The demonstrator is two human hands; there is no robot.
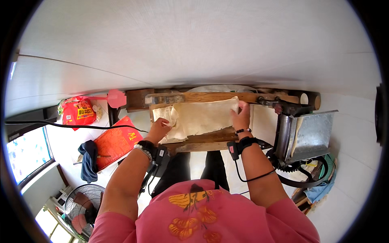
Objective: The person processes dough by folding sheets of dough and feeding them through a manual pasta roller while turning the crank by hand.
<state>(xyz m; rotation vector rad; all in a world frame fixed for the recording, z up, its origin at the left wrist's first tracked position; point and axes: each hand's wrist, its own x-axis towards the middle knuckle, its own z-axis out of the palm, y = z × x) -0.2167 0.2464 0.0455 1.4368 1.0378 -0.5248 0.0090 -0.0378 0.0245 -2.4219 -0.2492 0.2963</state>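
Note:
A wide sheet of pale dough (209,117) lies across a wooden board with raised side rails (197,148), in front of me. At its left end the sheet is folded into uneven layers (174,132). My left hand (159,130) is at this folded end, with fingers and thumb curled on the dough's edge. At the other end my right hand (241,117) grips the sheet's far right corner, which stands up slightly. To the right is a roller dough press (284,136) with a sloping metal tray (316,135); a strip of dough (297,136) hangs along its roller.
A large flywheel (322,179) and gear (287,167) sit at the press's near side. At left are a red food package (78,112), a pink fly swatter (117,98), a red printed bag (117,142), a dark cloth (89,161) and a fan (83,206). A black cable (76,125) crosses there.

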